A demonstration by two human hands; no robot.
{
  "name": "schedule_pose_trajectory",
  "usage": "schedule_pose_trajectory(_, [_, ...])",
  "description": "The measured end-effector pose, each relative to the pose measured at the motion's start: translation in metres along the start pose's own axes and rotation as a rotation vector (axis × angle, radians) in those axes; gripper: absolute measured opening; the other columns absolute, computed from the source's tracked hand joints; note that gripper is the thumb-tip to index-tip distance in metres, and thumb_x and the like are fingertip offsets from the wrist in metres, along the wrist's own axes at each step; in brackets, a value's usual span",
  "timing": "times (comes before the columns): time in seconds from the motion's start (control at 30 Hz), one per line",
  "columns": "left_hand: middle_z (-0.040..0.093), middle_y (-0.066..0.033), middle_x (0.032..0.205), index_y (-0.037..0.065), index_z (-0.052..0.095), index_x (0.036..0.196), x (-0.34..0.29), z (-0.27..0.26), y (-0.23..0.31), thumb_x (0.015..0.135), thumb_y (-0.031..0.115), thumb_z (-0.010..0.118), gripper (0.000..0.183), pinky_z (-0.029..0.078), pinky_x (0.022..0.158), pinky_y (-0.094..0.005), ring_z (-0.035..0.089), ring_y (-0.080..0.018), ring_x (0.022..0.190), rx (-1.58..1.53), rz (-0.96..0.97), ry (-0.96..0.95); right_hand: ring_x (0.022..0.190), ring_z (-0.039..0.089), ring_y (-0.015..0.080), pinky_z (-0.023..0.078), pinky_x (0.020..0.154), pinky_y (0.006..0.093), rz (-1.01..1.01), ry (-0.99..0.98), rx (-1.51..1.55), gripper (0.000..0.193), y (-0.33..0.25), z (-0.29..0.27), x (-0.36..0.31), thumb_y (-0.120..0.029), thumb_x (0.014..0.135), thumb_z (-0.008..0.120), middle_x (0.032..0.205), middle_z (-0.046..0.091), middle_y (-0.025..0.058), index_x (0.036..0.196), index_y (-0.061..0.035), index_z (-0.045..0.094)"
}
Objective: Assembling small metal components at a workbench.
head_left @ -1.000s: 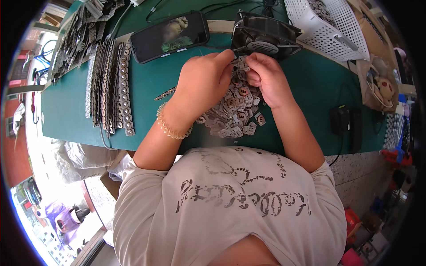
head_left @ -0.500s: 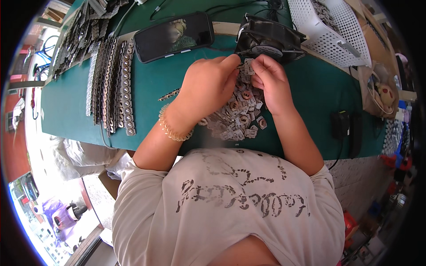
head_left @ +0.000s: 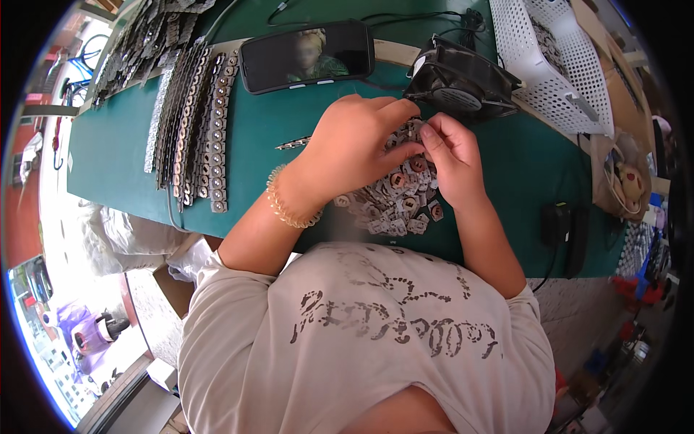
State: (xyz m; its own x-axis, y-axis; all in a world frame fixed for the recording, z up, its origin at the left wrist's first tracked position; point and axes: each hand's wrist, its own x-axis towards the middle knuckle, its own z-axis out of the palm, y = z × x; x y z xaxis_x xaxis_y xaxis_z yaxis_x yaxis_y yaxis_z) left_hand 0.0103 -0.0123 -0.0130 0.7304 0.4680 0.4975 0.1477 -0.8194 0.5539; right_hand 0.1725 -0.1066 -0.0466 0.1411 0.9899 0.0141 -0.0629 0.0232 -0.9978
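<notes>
Both hands are parked over a pile of small metal pieces (head_left: 394, 199) in the middle of the green worktop (head_left: 123, 155). The left hand (head_left: 354, 141) is curled with its fingers pinched shut on one little piece from the pile, and the right hand (head_left: 452, 159) is closed in against it, fingertips meeting at the same spot. A beaded bracelet (head_left: 285, 206) is worn on the left wrist. Strips of joined pieces (head_left: 195, 123) are laid out well off to the left, a phone (head_left: 307, 54) is set near the far edge, and a black fan (head_left: 463, 79) is seen just beyond the hands.
</notes>
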Motion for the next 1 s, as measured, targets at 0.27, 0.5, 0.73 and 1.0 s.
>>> schedule_pose_trajectory(0.27, [0.062, -0.0094, 0.074, 0.004, 0.063, 0.093, -0.001, -0.002, -0.003, 0.069, 0.02, 0.079, 0.034, 0.043, 0.057, -0.036, 0.057, -0.0303, 0.064, 0.017, 0.036, -0.064, 0.064, 0.044, 0.0027, 0.039, 0.057, 0.0186, 0.005, -0.021, 0.091, 0.023, 0.006, -0.002, 0.0, -0.022, 0.098, 0.053, 0.074, 0.052, -0.003, 0.087, -0.0024, 0.056])
schedule_pose_trajectory(0.5, [0.058, -0.0095, 0.067, 0.004, 0.062, 0.089, -0.001, -0.007, -0.002, 0.071, 0.022, 0.078, 0.03, 0.041, 0.055, -0.0365, 0.056, -0.0293, 0.061, 0.034, -0.022, -0.031, 0.065, 0.039, 0.0042, 0.034, 0.056, 0.0208, -0.072, 0.196, 0.032, 0.027, -0.002, -0.009, 0.002, -0.024, 0.1, 0.051, 0.073, 0.048, -0.0043, 0.086, -0.0018, 0.057])
schedule_pose_trajectory(0.73, [0.057, -0.0146, 0.066, 0.003, 0.059, 0.089, -0.005, -0.008, -0.002, 0.083, 0.019, 0.068, 0.019, 0.04, 0.052, -0.0397, 0.054, -0.0349, 0.059, -0.123, -0.084, -0.27, 0.056, 0.042, 0.0151, 0.035, 0.051, 0.0276, -0.472, 0.006, -0.493, 0.015, -0.01, -0.001, 0.003, -0.008, 0.093, 0.057, 0.069, 0.046, 0.0068, 0.082, 0.002, 0.054])
schedule_pose_trajectory(1.0, [0.057, -0.0159, 0.066, 0.002, 0.058, 0.093, -0.006, -0.013, -0.003, 0.086, 0.013, 0.063, 0.014, 0.04, 0.053, -0.0404, 0.054, -0.0363, 0.06, -0.205, -0.119, -0.249, 0.054, 0.041, 0.0188, 0.034, 0.05, 0.0295, -0.544, 0.019, -0.538, 0.015, -0.009, 0.001, 0.005, -0.007, 0.091, 0.059, 0.068, 0.044, 0.0082, 0.081, 0.0022, 0.053])
